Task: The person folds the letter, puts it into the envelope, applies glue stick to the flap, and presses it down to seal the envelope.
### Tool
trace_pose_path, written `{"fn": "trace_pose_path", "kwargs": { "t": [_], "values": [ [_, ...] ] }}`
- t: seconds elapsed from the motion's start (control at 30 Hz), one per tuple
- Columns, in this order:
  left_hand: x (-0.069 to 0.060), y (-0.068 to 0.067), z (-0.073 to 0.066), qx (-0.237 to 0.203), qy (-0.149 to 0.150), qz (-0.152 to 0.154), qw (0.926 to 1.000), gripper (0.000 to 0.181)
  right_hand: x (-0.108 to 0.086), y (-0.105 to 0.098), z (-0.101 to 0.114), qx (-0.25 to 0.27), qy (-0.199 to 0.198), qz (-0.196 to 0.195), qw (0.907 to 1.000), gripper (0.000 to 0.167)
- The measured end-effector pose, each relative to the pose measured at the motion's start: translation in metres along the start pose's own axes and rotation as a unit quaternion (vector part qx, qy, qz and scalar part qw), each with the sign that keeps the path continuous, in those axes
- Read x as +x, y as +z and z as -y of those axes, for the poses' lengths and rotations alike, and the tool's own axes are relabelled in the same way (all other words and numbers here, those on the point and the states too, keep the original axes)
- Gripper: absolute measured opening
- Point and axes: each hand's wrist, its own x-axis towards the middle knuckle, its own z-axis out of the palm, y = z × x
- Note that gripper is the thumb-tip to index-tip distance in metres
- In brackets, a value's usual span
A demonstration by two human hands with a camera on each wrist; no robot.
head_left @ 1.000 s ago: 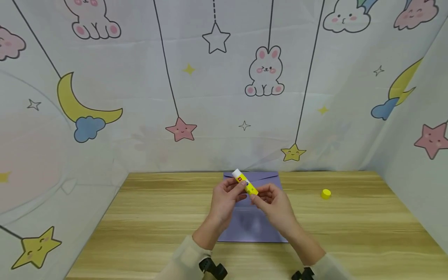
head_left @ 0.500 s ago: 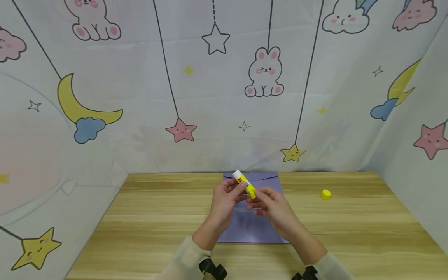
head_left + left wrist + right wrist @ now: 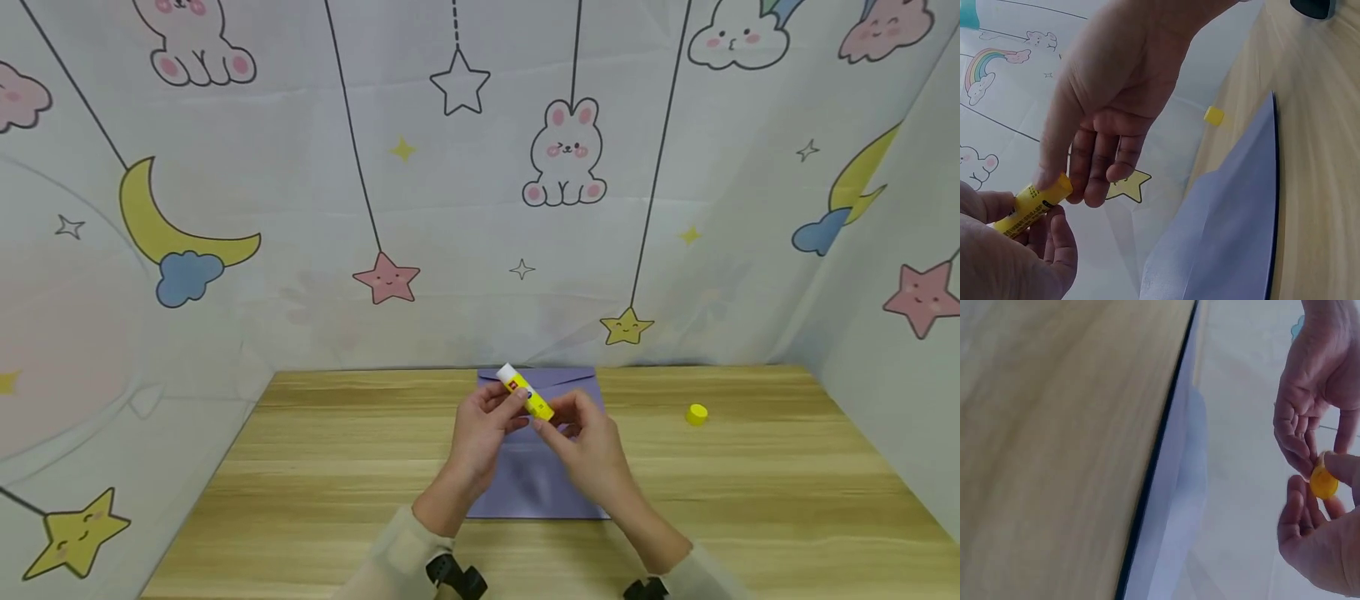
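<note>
A yellow glue stick [image 3: 534, 403] with a bare white top end is held at a tilt in mid-air. My left hand [image 3: 480, 429] grips its barrel between thumb and fingers, the white end pointing up and to the left. At the lower end, the thumb and fingers of my right hand [image 3: 596, 450] pinch the yellow base [image 3: 1059, 186]. In the right wrist view the round yellow bottom [image 3: 1324, 484] of the stick faces the camera. Beneath both hands a purple envelope [image 3: 528, 492] lies on the table, its flap edge at the back.
A yellow cap [image 3: 697, 414] sits apart on the wooden table [image 3: 337, 467], to the right of the envelope. Behind the table hangs a white cloth [image 3: 465, 192] printed with stars, moons and bunnies. A wrist camera [image 3: 456, 577] is strapped on the left arm.
My right hand's fingers have shifted their grasp around the stick's base, swinging away and back. The stick tilted slightly and returned. My left hand keeps its grip nearly still.
</note>
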Motion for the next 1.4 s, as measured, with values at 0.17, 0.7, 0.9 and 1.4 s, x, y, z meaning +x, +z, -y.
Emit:
{"fn": "trace_pose_path", "kwargs": {
  "t": [0.17,0.7,0.9,1.4],
  "values": [
    [0.000,-0.001,-0.001,0.003,-0.002,-0.003,1.0000,0.037,0.006,-0.008,0.001,0.169,0.147,0.088,0.9707,0.033],
    [-0.001,-0.001,-0.001,0.008,-0.001,0.000,1.0000,0.034,0.001,-0.002,0.003,0.085,0.054,0.030,0.9944,0.025],
    [-0.001,0.000,-0.003,0.006,-0.004,-0.007,1.0000,0.036,0.005,-0.005,0.004,0.149,0.125,0.067,0.9786,0.027],
    [-0.002,0.000,0.000,0.005,-0.002,-0.004,1.0000,0.034,0.003,-0.004,0.001,0.154,0.118,0.054,0.9796,0.024]
  ]
}}
